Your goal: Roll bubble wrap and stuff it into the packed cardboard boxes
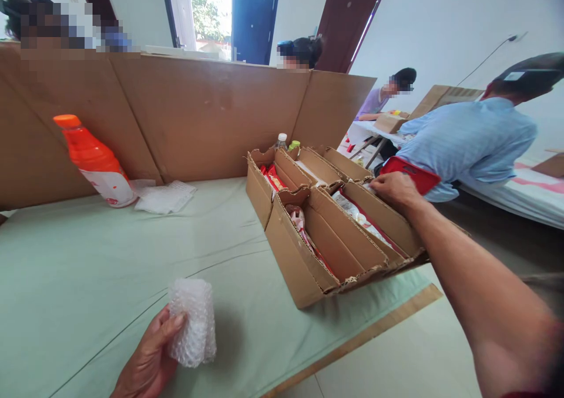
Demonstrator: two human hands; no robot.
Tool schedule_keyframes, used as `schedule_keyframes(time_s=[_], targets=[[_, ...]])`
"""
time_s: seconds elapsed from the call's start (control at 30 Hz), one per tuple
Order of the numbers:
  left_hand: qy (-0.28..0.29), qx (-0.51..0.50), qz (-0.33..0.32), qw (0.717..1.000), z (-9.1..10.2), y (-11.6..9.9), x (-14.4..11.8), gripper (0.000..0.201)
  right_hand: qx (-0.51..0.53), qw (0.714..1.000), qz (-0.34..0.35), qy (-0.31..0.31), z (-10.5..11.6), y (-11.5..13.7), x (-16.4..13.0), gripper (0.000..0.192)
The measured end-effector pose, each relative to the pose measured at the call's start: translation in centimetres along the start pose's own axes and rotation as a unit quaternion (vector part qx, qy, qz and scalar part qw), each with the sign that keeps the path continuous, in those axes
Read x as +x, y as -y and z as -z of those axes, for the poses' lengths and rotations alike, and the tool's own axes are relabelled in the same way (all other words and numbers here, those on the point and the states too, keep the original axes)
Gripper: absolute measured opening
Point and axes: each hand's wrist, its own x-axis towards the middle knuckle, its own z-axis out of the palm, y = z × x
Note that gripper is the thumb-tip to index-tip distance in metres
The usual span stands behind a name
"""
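We cannot see what our right hand (394,189) touches behind the cardboard box (308,251) flap, and our left hand (150,357) is cut off by the bottom edge.

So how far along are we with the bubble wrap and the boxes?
Done: the cardboard boxes stand open on the green cloth, with packets already in them. In hand: the left hand grips a bubble-wrap bundle, and the right hand reaches into the far box. Left: every flap is open, and nothing looks sealed.

Makeshift packing room, cardboard dividers (198,110), seated co-workers (467,145), boxes of goods (304,251)
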Motion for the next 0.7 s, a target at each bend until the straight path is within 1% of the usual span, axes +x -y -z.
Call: schedule_keyframes(time_s=[0.07, 0.1, 0.13, 0.17, 0.2, 0.23, 0.27, 0.3, 0.33, 0.37, 0.4, 0.43, 0.47, 0.5, 0.53, 0.57, 0.6, 0.63, 0.67, 0.7], targets=[[0.000, 0.019, -0.010, 1.000, 0.0, -0.5, -0.1, 0.066, -0.036, 0.997, -0.026, -0.060, 2.3, 0.9, -0.2, 0.011], [0.006, 0.029, -0.013, 0.999, 0.0, -0.7, 0.0, 0.066, -0.043, 0.994, -0.024, -0.102, 3.5, 1.5, -0.5, 0.014], [0.015, 0.042, -0.017, 0.999, -0.1, -1.1, 0.0, 0.067, -0.042, 0.988, -0.008, -0.146, 4.8, 2.3, -1.0, 0.019], [0.029, 0.056, -0.023, 0.998, -0.3, -1.5, 0.1, 0.068, -0.034, 0.981, 0.025, -0.188, 6.0, 3.3, -1.8, 0.023], [0.048, 0.076, -0.035, 0.995, -0.7, -1.9, 0.1, 0.069, -0.019, 0.972, 0.071, -0.223, 7.1, 4.5, -2.9, 0.023], [0.070, 0.101, -0.057, 0.991, -1.3, -2.3, -0.1, 0.067, 0.002, 0.961, 0.129, -0.245, 8.0, 5.9, -4.4, 0.022], [0.095, 0.133, -0.093, 0.982, -2.1, -2.7, -0.4, 0.063, 0.022, 0.950, 0.191, -0.247, 8.7, 7.4, -6.2, 0.020], [0.124, 0.170, -0.144, 0.967, -3.1, -3.1, -0.8, 0.056, 0.046, 0.941, 0.242, -0.233, 9.0, 9.1, -8.4, 0.020], [0.158, 0.210, -0.205, 0.943, -4.2, -3.4, -1.4, 0.047, 0.070, 0.937, 0.284, -0.192, 9.1, 10.8, -10.8, 0.018], [0.191, 0.249, -0.269, 0.911, -5.4, -3.7, -2.0, 0.040, 0.092, 0.934, 0.320, -0.132, 8.8, 12.4, -13.4, 0.017], [0.222, 0.284, -0.328, 0.873, -6.6, -3.8, -2.6, 0.035, 0.116, 0.928, 0.350, -0.058, 8.4, 14.0, -16.0, 0.015], [0.249, 0.313, -0.374, 0.837, -7.7, -3.8, -3.1, 0.033, 0.142, 0.918, 0.369, 0.035, 7.8, 15.4, -18.6, 0.015], [0.272, 0.332, -0.403, 0.808, -8.7, -3.8, -3.5, 0.033, 0.172, 0.901, 0.380, 0.117, 7.1, 16.5, -20.8, 0.016], [0.289, 0.341, -0.415, 0.792, -9.5, -3.6, -3.8, 0.033, 0.195, 0.875, 0.386, 0.219, 6.4, 17.4, -22.5, 0.017], [0.298, 0.339, -0.410, 0.793, -10.0, -3.5, -3.8, 0.031, 0.220, 0.846, 0.382, 0.302, 5.7, 17.9, -23.6, 0.017], [0.301, 0.328, -0.390, 0.806, -10.2, -3.3, -3.6, 0.028, 0.245, 0.821, 0.368, 0.362, 5.1, 18.2, -24.0, 0.016], [0.296, 0.309, -0.358, 0.830, -10.0, -3.1, -3.2, 0.026, 0.270, 0.805, 0.347, 0.397, 4.6, 18.2, -23.5, 0.014], [0.280, 0.281, -0.319, 0.861, -9.5, -3.1, -2.7, 0.025, 0.294, 0.807, 0.322, 0.399, 4.1, 17.9, -22.2, 0.013], [0.256, 0.247, -0.276, 0.893, -8.7, -3.0, -2.2, 0.029, 0.307, 0.825, 0.295, 0.371, 3.6, 17.3, -20.2, 0.014], [0.229, 0.208, -0.232, 0.922, -7.7, -3.1, -1.6, 0.037, 0.309, 0.855, 0.266, 0.321, 3.2, 16.5, -17.6, 0.016]])
